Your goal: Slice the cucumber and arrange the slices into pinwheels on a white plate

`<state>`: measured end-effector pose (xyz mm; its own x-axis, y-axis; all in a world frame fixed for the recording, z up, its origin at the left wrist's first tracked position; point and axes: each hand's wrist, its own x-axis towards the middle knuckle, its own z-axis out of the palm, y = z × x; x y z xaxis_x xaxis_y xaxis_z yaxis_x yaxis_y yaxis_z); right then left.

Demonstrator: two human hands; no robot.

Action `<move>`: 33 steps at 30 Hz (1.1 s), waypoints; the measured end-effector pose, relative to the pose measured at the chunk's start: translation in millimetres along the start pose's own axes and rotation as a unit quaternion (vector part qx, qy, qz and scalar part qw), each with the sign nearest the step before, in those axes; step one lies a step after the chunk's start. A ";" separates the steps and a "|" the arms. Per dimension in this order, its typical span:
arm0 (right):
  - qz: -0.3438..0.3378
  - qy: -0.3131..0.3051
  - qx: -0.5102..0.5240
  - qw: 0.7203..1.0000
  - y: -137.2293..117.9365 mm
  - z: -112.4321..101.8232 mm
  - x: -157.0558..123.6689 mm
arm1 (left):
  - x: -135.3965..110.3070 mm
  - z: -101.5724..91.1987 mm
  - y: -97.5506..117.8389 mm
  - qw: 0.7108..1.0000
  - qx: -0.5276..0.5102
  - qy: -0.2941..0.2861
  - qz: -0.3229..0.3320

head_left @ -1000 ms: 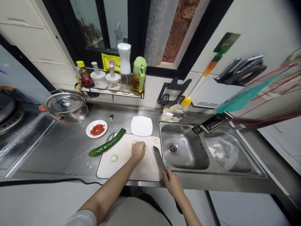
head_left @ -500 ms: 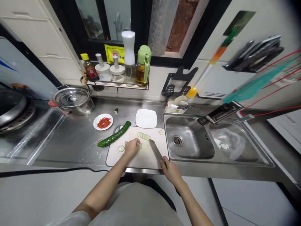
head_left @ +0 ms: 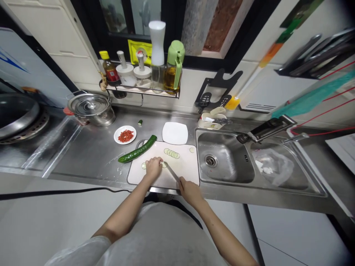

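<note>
My left hand (head_left: 154,168) is closed over the white cutting board (head_left: 185,173), its fingertips on a pale cucumber piece (head_left: 164,164); the palm hides most of what is under it. In my right hand (head_left: 190,190) is the handle of a kitchen knife (head_left: 173,173), whose blade points up and left, its tip beside that piece. An overlapping row of cucumber slices (head_left: 172,153) lies farther back on the board. One slice (head_left: 192,150) sits near the right corner, and another (head_left: 143,166) shows left of my left hand. A long green cucumber (head_left: 138,149) rests across the board's left edge.
Behind the board is a white square plate (head_left: 175,133). Left of it are a cucumber end (head_left: 140,122), a small plate (head_left: 115,138) of red pieces and a lidded pot (head_left: 93,111). To the right is the steel sink (head_left: 227,170). A condiment rack (head_left: 144,90) hangs behind.
The knife has moved left, from the right of the slice row to the piece at my left fingertips. My left hand stays closed at nearly the same place. The view has shifted slightly.
</note>
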<state>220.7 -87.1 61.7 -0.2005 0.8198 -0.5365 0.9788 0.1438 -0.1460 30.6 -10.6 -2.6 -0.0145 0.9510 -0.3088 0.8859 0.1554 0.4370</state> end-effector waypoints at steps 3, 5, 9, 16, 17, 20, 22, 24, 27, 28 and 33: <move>-0.004 -0.008 -0.002 1.000 -0.9 -0.1 3.1 | 2.0 -1.1 -0.2 1.000 -0.006 -0.002 -0.003; -0.002 -0.013 -0.002 1.000 -1.5 0.1 4.9 | 3.8 -1.0 -0.3 1.000 -0.007 -0.005 -0.003; -0.004 -0.010 0.001 1.000 -2.3 0.6 7.7 | 6.1 0.3 -0.3 1.000 -0.009 -0.004 -0.007; -0.004 -0.020 -0.008 1.000 -4.5 -1.1 10.2 | 5.8 -2.1 1.1 1.000 -0.010 -0.012 -0.010; -0.005 -0.021 -0.010 1.000 -4.7 -1.6 10.4 | 5.8 -2.5 1.3 1.000 -0.010 -0.013 -0.010; -0.005 -0.029 -0.010 1.000 -5.0 -3.6 10.7 | 6.2 -2.7 1.2 1.000 -0.008 -0.014 -0.009; -0.004 -0.036 -0.007 0.999 -4.8 -5.6 10.8 | 6.7 -2.4 0.8 1.000 -0.006 -0.015 -0.008; -0.001 -0.043 -0.004 0.999 -4.8 -7.9 10.7 | 7.2 -2.0 0.3 1.000 -0.004 -0.018 -0.008; 0.001 -0.053 0.001 0.999 -5.3 -10.5 10.6 | 7.8 -1.8 0.2 1.000 -0.002 -0.020 -0.011; 0.001 -0.054 0.001 0.999 -5.7 -11.0 10.6 | 7.9 -1.8 0.4 1.000 -0.001 -0.022 -0.012; 0.006 -0.063 -0.005 0.998 -10.5 -11.8 12.4 | 8.1 -1.9 0.9 1.000 -0.002 -0.022 -0.014</move>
<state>208.5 -71.9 66.5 -0.1914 0.7452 -0.6388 0.9815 0.1406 -0.1300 30.4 -2.3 -3.1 -0.0184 0.9333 -0.3585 0.8836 0.1830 0.4310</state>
